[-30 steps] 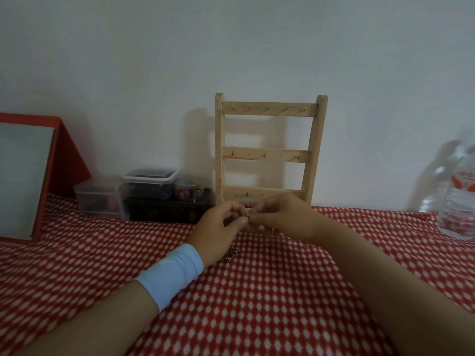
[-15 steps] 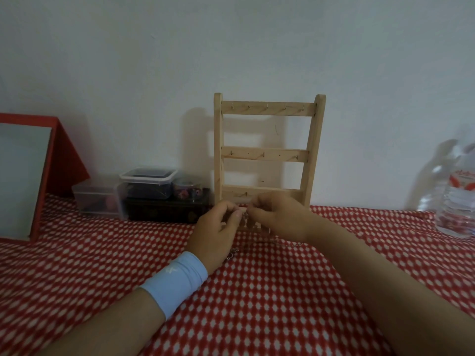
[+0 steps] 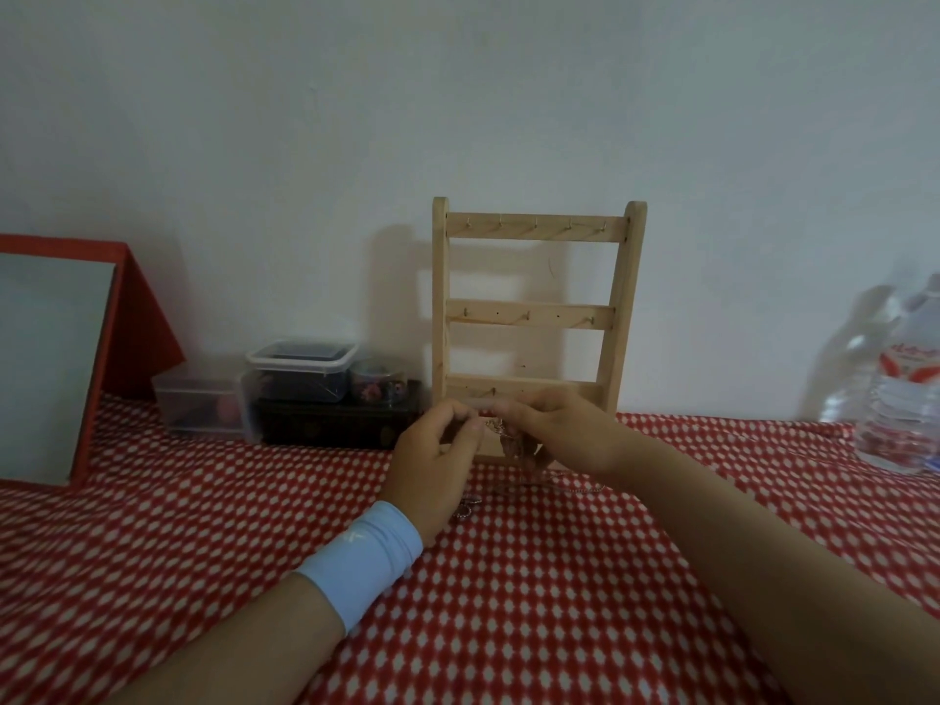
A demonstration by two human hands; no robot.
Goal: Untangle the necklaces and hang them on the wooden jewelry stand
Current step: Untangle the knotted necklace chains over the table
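The wooden jewelry stand (image 3: 536, 318) leans upright against the wall, with three rails of small hooks, all bare. Just in front of its base, my left hand (image 3: 435, 463) and my right hand (image 3: 564, 429) meet fingertip to fingertip and both pinch a small tangle of thin necklaces (image 3: 501, 435). Chain hangs from the pinch and trails onto the cloth under my right wrist. A small pendant or loop (image 3: 465, 508) lies on the cloth beside my left wrist, which wears a pale blue band.
A red-and-white patterned cloth (image 3: 508, 602) covers the table. Clear plastic boxes (image 3: 300, 371) on a dark case (image 3: 335, 422) stand left of the stand. A red-framed mirror (image 3: 51, 368) leans at far left. A water bottle (image 3: 900, 399) stands at far right.
Both hands have risen slightly with the tangle, and more chain now hangs loose below the fingers. The stand has not moved.
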